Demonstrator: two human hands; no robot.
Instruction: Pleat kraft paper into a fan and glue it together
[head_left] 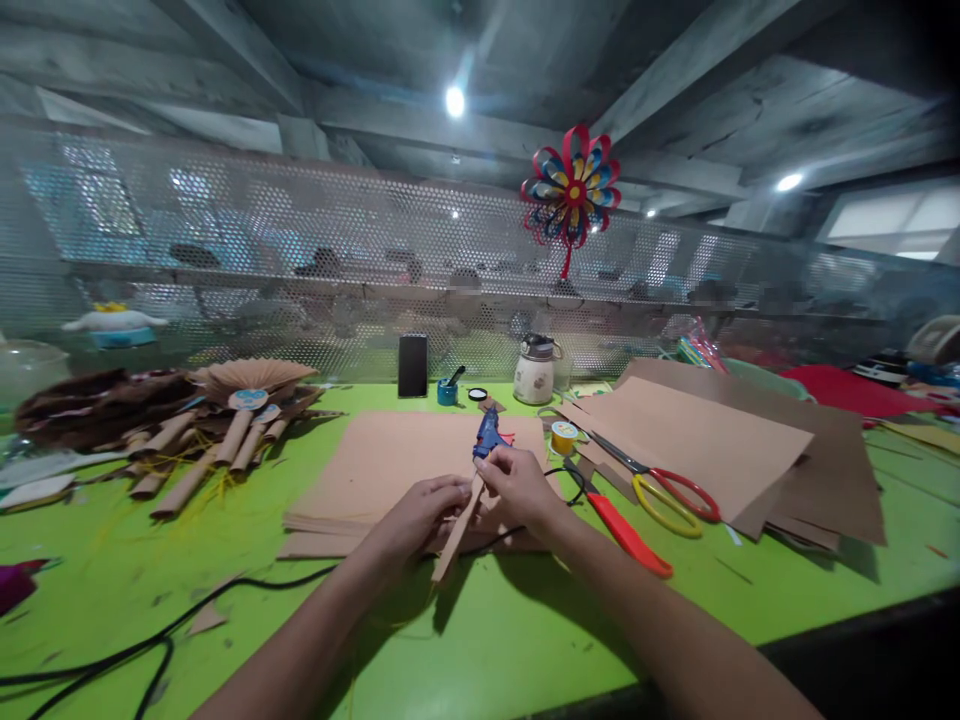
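Observation:
My left hand (424,510) and my right hand (521,487) are close together over a stack of brown paper (360,460). Between them is a narrow folded strip of brown paper (458,535), tilted, its lower end pointing toward me. The left fingers are closed round its side, and the right thumb and fingers pinch it near the top. Some fingertips are hidden. Just beyond the right fingers lies a blue glue gun (489,432), resting on the stack. A thin yellow thread seems to hang by the strip's lower end.
Scissors (660,490), a red-handled cutter (630,535) and a yellow spool (563,436) lie to the right, by large brown sheets (697,425). Pleated paper fans (251,400) are at left. A black cable (225,585) crosses the green table. A phone (412,366) and flask (533,372) stand behind.

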